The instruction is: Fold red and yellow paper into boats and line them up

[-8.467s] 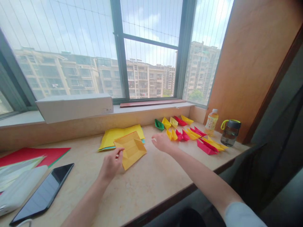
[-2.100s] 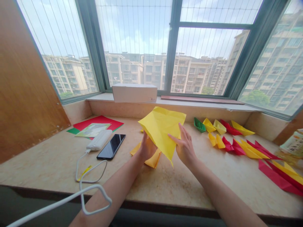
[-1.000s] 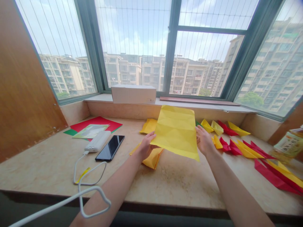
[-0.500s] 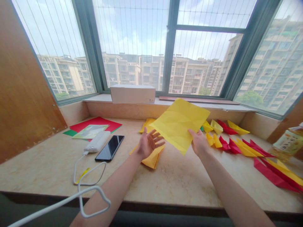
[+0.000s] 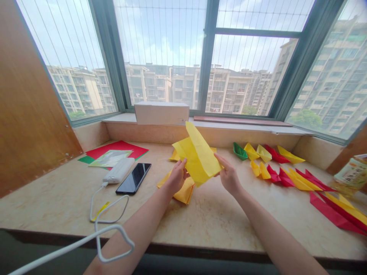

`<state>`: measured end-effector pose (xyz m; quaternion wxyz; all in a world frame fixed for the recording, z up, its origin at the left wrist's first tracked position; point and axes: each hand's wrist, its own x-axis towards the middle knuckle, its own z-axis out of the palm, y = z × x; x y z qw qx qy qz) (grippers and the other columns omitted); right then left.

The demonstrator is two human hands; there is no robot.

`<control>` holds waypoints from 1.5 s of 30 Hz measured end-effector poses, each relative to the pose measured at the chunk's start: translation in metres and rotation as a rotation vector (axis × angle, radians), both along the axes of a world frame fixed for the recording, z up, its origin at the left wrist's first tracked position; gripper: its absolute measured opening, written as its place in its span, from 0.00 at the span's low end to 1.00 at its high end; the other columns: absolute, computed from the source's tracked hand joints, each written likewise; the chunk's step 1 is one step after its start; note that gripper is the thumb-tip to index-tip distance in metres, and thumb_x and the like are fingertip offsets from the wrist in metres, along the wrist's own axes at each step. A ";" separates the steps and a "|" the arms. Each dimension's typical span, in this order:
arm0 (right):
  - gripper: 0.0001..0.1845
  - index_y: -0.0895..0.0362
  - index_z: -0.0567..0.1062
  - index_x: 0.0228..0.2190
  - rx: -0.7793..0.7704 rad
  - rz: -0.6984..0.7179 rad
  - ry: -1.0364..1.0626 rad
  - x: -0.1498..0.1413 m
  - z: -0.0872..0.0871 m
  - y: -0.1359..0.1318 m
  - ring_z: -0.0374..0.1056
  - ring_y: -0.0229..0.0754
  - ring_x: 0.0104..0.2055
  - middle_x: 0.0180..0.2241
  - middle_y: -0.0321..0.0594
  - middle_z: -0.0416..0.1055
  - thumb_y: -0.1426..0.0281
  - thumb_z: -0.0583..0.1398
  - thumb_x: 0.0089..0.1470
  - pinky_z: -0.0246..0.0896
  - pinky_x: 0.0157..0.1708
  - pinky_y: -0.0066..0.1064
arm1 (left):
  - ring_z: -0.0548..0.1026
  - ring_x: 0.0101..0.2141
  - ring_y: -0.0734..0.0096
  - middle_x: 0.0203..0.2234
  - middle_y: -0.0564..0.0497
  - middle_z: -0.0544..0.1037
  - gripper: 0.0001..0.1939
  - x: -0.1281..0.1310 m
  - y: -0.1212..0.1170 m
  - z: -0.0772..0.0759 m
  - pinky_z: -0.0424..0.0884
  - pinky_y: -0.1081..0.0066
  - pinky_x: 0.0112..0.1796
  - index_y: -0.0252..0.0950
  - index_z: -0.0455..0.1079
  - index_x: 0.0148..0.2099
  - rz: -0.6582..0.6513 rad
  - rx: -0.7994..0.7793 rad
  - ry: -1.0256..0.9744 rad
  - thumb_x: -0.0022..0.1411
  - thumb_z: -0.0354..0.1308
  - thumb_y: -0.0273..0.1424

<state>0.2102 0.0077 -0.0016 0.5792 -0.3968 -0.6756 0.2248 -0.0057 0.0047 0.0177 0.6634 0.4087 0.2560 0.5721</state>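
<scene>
A creased yellow paper sheet (image 5: pixel 197 152) is held up above the stone ledge, bent over on itself. My left hand (image 5: pixel 177 178) pinches its lower left edge. My right hand (image 5: pixel 228 175) grips its right edge with the fingers pressed on the paper. Below my left hand a folded yellow paper piece (image 5: pixel 183 191) lies on the ledge. A flat stack of yellow sheets (image 5: pixel 175 156) shows just behind the held sheet.
A row of folded paper boats and planes (image 5: pixel 275 168) in green, yellow and red runs along the right. A black phone (image 5: pixel 133 178), a white power bank (image 5: pixel 119 170) with a white cable (image 5: pixel 97 225), red and green sheets (image 5: pixel 117 149) and a white box (image 5: pixel 162 112) lie left and behind.
My left hand, open half a second ago, has taken hold of the sheet again. The sheet, flat and held out to the right then, is now bent over between both hands, closer to centre.
</scene>
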 end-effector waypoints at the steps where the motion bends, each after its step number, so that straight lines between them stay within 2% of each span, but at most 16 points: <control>1: 0.32 0.48 0.70 0.55 0.016 0.021 -0.048 0.000 -0.002 0.000 0.67 0.49 0.55 0.62 0.40 0.60 0.78 0.50 0.50 0.74 0.36 0.34 | 0.73 0.51 0.56 0.53 0.44 0.74 0.20 0.000 0.000 0.001 0.70 0.58 0.48 0.40 0.68 0.54 -0.015 0.007 -0.016 0.62 0.56 0.41; 4: 0.34 0.47 0.72 0.54 0.067 0.005 -0.168 0.000 -0.004 0.002 0.59 0.49 0.62 0.64 0.38 0.57 0.82 0.50 0.48 0.68 0.50 0.40 | 0.72 0.52 0.54 0.52 0.43 0.75 0.25 -0.001 -0.002 0.003 0.69 0.57 0.49 0.38 0.69 0.55 -0.095 0.028 -0.072 0.64 0.50 0.48; 7: 0.34 0.46 0.72 0.54 0.110 -0.018 -0.213 0.001 -0.004 0.003 0.56 0.48 0.64 0.63 0.37 0.58 0.83 0.50 0.49 0.53 0.62 0.46 | 0.72 0.52 0.53 0.52 0.43 0.75 0.30 -0.001 -0.005 0.005 0.69 0.56 0.49 0.38 0.68 0.56 -0.130 0.029 -0.144 0.64 0.45 0.53; 9: 0.33 0.45 0.72 0.54 0.114 -0.008 -0.211 0.000 -0.004 0.003 0.55 0.47 0.64 0.63 0.36 0.57 0.82 0.51 0.50 0.48 0.64 0.46 | 0.71 0.53 0.53 0.53 0.43 0.74 0.30 0.000 -0.007 0.007 0.68 0.56 0.50 0.38 0.67 0.58 -0.152 0.047 -0.176 0.64 0.45 0.53; 14: 0.30 0.44 0.71 0.54 0.088 0.048 -0.200 -0.003 -0.002 0.000 0.52 0.47 0.66 0.65 0.34 0.54 0.79 0.52 0.54 0.47 0.65 0.45 | 0.67 0.57 0.54 0.55 0.45 0.73 0.27 0.003 -0.011 0.010 0.62 0.58 0.56 0.39 0.62 0.62 -0.224 0.098 -0.226 0.65 0.50 0.46; 20: 0.28 0.41 0.73 0.52 0.142 0.109 -0.242 -0.001 0.007 -0.006 0.50 0.48 0.67 0.66 0.29 0.51 0.79 0.52 0.55 0.47 0.64 0.45 | 0.66 0.58 0.50 0.54 0.42 0.73 0.33 0.003 -0.014 0.008 0.60 0.55 0.57 0.36 0.61 0.62 -0.239 0.083 -0.225 0.62 0.53 0.50; 26: 0.31 0.41 0.76 0.49 0.179 0.119 -0.304 -0.004 0.011 -0.011 0.50 0.47 0.67 0.65 0.28 0.54 0.82 0.51 0.52 0.46 0.65 0.46 | 0.73 0.52 0.53 0.51 0.42 0.76 0.28 0.003 -0.014 0.007 0.66 0.57 0.55 0.34 0.62 0.61 -0.072 -0.028 -0.156 0.61 0.59 0.37; 32: 0.30 0.45 0.77 0.48 -0.031 0.192 -0.279 -0.004 0.019 -0.019 0.52 0.50 0.66 0.62 0.35 0.60 0.81 0.55 0.47 0.44 0.65 0.47 | 0.74 0.51 0.52 0.50 0.46 0.77 0.30 -0.001 -0.004 0.009 0.68 0.55 0.53 0.41 0.62 0.62 0.222 -0.015 -0.164 0.58 0.61 0.29; 34: 0.27 0.47 0.76 0.50 -0.098 0.200 -0.188 -0.004 0.023 -0.021 0.56 0.51 0.64 0.58 0.38 0.66 0.77 0.57 0.49 0.47 0.64 0.49 | 0.73 0.52 0.52 0.50 0.48 0.77 0.30 -0.004 -0.001 0.009 0.68 0.56 0.54 0.42 0.62 0.62 0.242 -0.013 -0.159 0.57 0.61 0.27; 35: 0.26 0.48 0.74 0.51 -0.135 0.211 -0.104 -0.004 0.025 -0.021 0.60 0.51 0.61 0.56 0.39 0.69 0.74 0.58 0.51 0.51 0.62 0.49 | 0.73 0.53 0.53 0.50 0.47 0.77 0.30 -0.004 0.000 0.009 0.68 0.56 0.54 0.42 0.62 0.62 0.224 -0.008 -0.150 0.57 0.62 0.27; 39: 0.26 0.50 0.69 0.55 -0.368 0.334 0.265 -0.005 0.034 -0.021 0.76 0.49 0.43 0.42 0.39 0.79 0.60 0.61 0.54 0.73 0.42 0.43 | 0.73 0.52 0.52 0.50 0.43 0.77 0.30 -0.002 -0.006 0.007 0.67 0.55 0.54 0.38 0.65 0.60 0.009 0.034 -0.075 0.55 0.64 0.26; 42: 0.26 0.51 0.73 0.50 -0.523 0.417 0.355 -0.004 0.038 -0.021 0.78 0.49 0.33 0.37 0.39 0.80 0.59 0.66 0.49 0.75 0.30 0.39 | 0.73 0.51 0.49 0.51 0.39 0.75 0.27 0.002 -0.014 0.006 0.67 0.53 0.54 0.35 0.68 0.57 -0.165 0.046 0.000 0.55 0.65 0.28; 45: 0.24 0.53 0.75 0.46 -0.553 0.421 0.382 -0.004 0.039 -0.021 0.78 0.50 0.31 0.35 0.41 0.80 0.60 0.68 0.46 0.76 0.28 0.38 | 0.74 0.51 0.50 0.52 0.39 0.75 0.24 0.004 -0.016 0.006 0.68 0.55 0.53 0.34 0.70 0.55 -0.208 0.042 0.036 0.55 0.65 0.28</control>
